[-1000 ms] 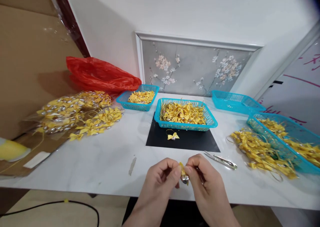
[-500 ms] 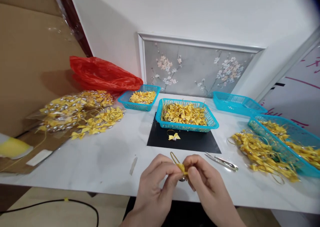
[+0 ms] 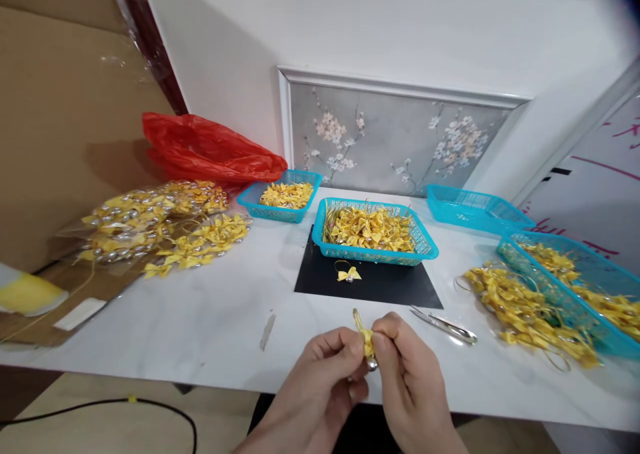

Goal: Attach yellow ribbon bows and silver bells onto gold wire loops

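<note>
Between my two hands is a small yellow ribbon bow (image 3: 368, 339) with a silver bell-like bead below it and a thin gold loop standing up above. My left hand (image 3: 325, 374) pinches the bow's left side between thumb and forefinger. On its right side, my right hand (image 3: 413, 367) grips it the same way. Another yellow bow (image 3: 349, 275) with a silver bead and loop lies on the black mat (image 3: 320, 286) ahead of my hands. Silver tweezers (image 3: 445, 325) rest on the table to the right of my right hand.
A blue basket (image 3: 375, 259) heaped with bows stands at the mat's back edge. More blue baskets (image 3: 279, 214) sit behind and to the right. Bow piles (image 3: 530, 314) lie at right and left. A red plastic bag (image 3: 210, 151) is at back left, near cardboard (image 3: 65, 127).
My hands have turned the bow more upright and brought it slightly lower. The silver bead now shows clearly beneath it, and the gold loop looks narrower.
</note>
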Action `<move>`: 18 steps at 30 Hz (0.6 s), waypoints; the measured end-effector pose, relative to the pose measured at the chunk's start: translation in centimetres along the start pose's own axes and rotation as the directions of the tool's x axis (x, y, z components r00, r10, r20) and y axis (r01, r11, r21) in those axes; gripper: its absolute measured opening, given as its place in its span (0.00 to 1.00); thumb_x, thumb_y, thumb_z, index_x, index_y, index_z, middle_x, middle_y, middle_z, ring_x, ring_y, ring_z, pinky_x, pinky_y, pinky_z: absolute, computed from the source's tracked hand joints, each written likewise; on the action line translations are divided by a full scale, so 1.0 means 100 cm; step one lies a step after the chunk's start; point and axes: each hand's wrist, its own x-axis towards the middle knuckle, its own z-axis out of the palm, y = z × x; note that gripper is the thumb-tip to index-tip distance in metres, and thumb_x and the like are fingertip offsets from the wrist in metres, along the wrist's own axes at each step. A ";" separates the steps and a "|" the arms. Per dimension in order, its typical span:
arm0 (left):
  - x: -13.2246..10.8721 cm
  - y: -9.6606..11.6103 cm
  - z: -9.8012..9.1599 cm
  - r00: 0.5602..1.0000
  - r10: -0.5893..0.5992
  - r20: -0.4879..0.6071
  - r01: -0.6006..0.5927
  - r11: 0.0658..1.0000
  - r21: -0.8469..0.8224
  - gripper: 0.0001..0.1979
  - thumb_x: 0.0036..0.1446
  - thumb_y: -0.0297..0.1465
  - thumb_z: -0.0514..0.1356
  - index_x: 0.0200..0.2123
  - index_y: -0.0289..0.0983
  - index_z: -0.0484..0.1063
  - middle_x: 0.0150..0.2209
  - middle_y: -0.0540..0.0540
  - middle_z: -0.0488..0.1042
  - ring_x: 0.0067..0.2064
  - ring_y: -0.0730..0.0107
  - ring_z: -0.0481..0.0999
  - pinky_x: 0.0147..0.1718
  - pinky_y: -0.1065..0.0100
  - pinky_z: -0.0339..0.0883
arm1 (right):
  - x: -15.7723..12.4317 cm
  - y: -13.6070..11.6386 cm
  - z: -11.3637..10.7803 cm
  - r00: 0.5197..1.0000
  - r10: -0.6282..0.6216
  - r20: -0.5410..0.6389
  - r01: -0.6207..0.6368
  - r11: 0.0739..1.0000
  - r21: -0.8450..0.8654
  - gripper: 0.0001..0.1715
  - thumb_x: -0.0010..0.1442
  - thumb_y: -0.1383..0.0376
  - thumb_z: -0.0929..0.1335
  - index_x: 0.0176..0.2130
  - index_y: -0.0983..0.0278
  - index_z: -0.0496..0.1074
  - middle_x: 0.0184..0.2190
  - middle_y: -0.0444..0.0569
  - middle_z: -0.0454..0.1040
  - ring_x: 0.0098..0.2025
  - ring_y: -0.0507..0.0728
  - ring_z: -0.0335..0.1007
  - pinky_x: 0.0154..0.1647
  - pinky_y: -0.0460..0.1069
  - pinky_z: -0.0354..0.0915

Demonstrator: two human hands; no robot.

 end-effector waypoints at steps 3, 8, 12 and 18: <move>0.001 -0.004 0.000 0.974 -0.223 0.038 0.226 0.942 -0.249 0.10 0.42 0.30 0.73 0.25 0.31 0.76 0.21 0.53 0.64 0.24 0.80 0.62 0.25 0.76 0.58 | 0.002 0.001 0.000 0.999 -0.020 0.028 0.019 1.000 0.024 0.15 0.69 0.66 0.58 0.29 0.60 0.62 0.24 0.41 0.61 0.24 0.52 0.58 0.24 0.46 0.57; 0.006 -0.008 -0.005 0.981 -0.193 -0.025 0.183 0.958 -0.222 0.09 0.49 0.31 0.70 0.28 0.31 0.76 0.24 0.51 0.67 0.25 0.80 0.64 0.24 0.77 0.59 | 0.008 0.002 -0.007 0.993 0.087 0.078 -0.093 0.992 0.080 0.15 0.68 0.63 0.59 0.30 0.61 0.64 0.23 0.41 0.64 0.24 0.51 0.61 0.25 0.45 0.59; 0.003 0.000 -0.008 0.997 0.019 -0.072 -0.016 0.999 0.047 0.12 0.61 0.38 0.59 0.33 0.36 0.73 0.34 0.48 0.69 0.34 0.73 0.69 0.28 0.73 0.64 | 0.014 0.001 -0.015 0.960 0.215 0.178 -0.236 0.965 0.111 0.16 0.67 0.58 0.61 0.29 0.62 0.66 0.23 0.42 0.65 0.25 0.51 0.61 0.25 0.44 0.60; -0.004 0.018 -0.001 0.986 0.167 -0.009 -0.154 0.928 0.341 0.09 0.57 0.37 0.63 0.37 0.39 0.71 0.33 0.50 0.72 0.37 0.69 0.70 0.36 0.67 0.67 | 0.023 -0.002 -0.020 0.917 0.278 0.287 -0.321 0.940 0.114 0.15 0.65 0.56 0.63 0.31 0.62 0.67 0.23 0.41 0.64 0.25 0.51 0.59 0.25 0.45 0.59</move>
